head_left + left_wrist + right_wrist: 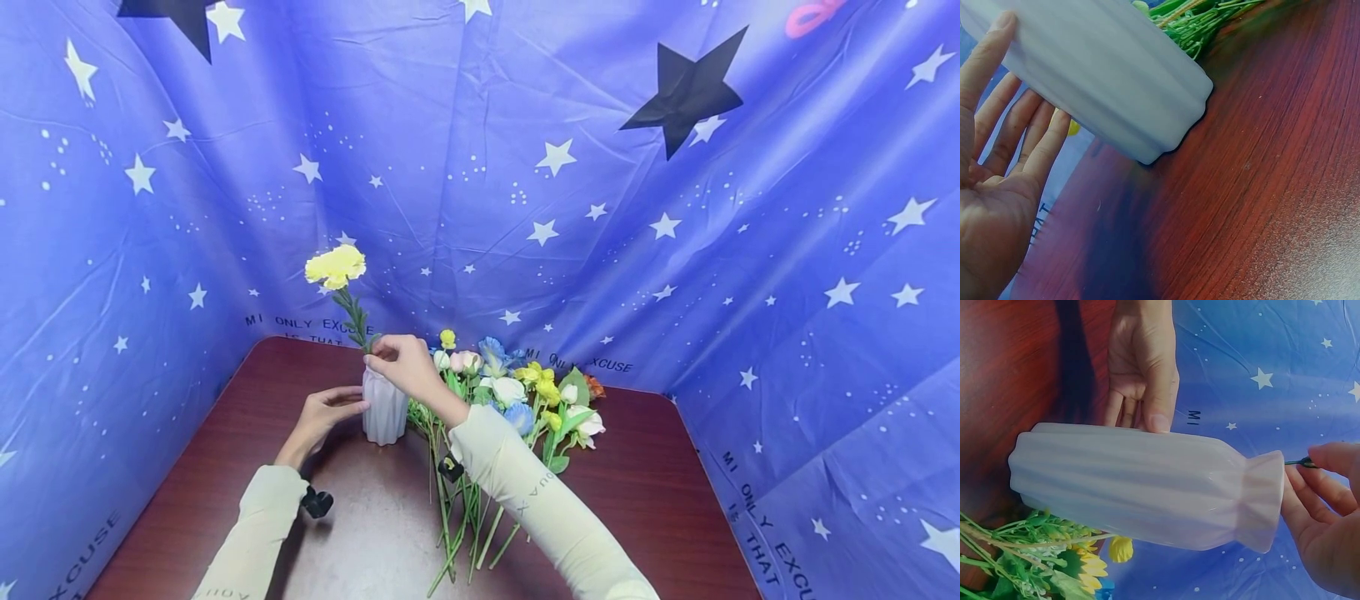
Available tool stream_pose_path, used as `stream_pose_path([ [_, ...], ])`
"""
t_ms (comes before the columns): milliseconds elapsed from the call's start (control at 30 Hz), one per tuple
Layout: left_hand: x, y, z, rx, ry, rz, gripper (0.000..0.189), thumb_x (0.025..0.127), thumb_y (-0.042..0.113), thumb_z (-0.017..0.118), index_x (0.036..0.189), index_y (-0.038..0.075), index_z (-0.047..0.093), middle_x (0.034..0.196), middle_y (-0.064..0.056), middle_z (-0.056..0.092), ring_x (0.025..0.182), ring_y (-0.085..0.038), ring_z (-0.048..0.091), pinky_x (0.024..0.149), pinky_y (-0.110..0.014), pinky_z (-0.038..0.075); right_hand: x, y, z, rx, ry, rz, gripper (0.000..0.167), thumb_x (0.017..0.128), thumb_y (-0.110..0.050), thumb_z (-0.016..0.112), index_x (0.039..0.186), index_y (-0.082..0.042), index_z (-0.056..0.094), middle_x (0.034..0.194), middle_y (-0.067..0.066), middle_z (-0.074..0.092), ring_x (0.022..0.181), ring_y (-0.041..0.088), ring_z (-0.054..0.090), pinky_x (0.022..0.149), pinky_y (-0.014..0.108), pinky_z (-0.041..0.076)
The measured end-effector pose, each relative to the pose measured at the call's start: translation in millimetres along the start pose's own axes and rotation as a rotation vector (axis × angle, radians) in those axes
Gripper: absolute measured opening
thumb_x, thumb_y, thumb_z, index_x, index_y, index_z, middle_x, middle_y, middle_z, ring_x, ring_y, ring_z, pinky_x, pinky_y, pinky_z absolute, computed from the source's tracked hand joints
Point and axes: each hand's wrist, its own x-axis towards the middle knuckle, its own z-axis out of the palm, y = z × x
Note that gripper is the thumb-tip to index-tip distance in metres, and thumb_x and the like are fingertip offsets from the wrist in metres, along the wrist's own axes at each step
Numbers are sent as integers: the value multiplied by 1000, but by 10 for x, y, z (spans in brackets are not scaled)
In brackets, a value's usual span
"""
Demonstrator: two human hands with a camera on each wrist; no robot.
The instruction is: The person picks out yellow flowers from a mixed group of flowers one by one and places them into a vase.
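Note:
My right hand (411, 367) pinches the green stem of a yellow carnation (335, 267) just above the vase mouth. The bloom leans up and to the left, and in the right wrist view the dark stem (1294, 463) enters the flared rim. A white fluted vase (385, 410) stands upright on the table. Beside its left side is my left hand (318, 418), its fingers fairly straight and its thumb tip against the vase wall (1100, 69). The lower end of the stem is hidden inside the vase.
Several loose flowers lie right of the vase, among them white roses (504, 390), blue blooms (519, 417) and yellow ones (546, 385), their stems (450, 533) pointing toward the front. A blue star-patterned curtain (465, 208) surrounds the dark red table (637, 500).

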Motion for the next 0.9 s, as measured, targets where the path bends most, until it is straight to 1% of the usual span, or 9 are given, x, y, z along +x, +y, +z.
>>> stream_pose_path([
  [100,-1,14,6,15,7,-23,48,87,3,79,127,-17,61,93,11,76,90,-4,72,82,-21,62,10,-13,-2,-25,-9,11,14,94,-13,72,102,-3,77,97,10,78,83,17,72,73,14,56],
  [233,-15,44,6,44,19,-57,52,87,7,81,130,-14,60,98,6,76,91,-2,71,82,-21,61,24,-24,9,-57,-13,34,14,94,-13,72,103,-3,78,98,10,79,87,18,73,76,16,57],
  [367,-20,48,8,51,27,-68,52,87,8,81,130,-14,60,97,6,76,90,-2,71,82,-20,61,27,-39,17,-89,-21,52,15,94,-14,73,104,-4,79,98,9,79,88,18,74,77,16,57],
  [500,-17,28,8,36,22,-58,52,87,6,81,129,-15,60,92,11,76,90,-2,72,82,-20,61,28,-44,25,-126,-29,59,15,94,-16,73,103,-5,79,98,8,79,87,17,74,76,16,56],
  [700,-5,3,1,17,10,-23,47,86,3,80,126,-16,62,90,14,75,90,-3,72,82,-20,62,48,-47,28,-180,-48,75,13,94,-17,73,100,-7,79,94,7,79,81,15,72,71,15,55],
  [800,3,-3,-5,19,4,-12,48,86,4,81,125,-15,62,90,15,76,91,-3,72,83,-20,61,65,-55,22,-197,-37,82,11,92,-16,74,98,-7,76,94,7,79,81,14,72,70,16,55],
  [900,10,-4,-10,28,1,-6,49,86,6,82,126,-15,62,91,15,76,93,-4,72,83,-20,61,76,-63,21,-197,-23,82,9,91,-14,75,97,-7,72,94,8,78,83,16,72,71,19,56],
])
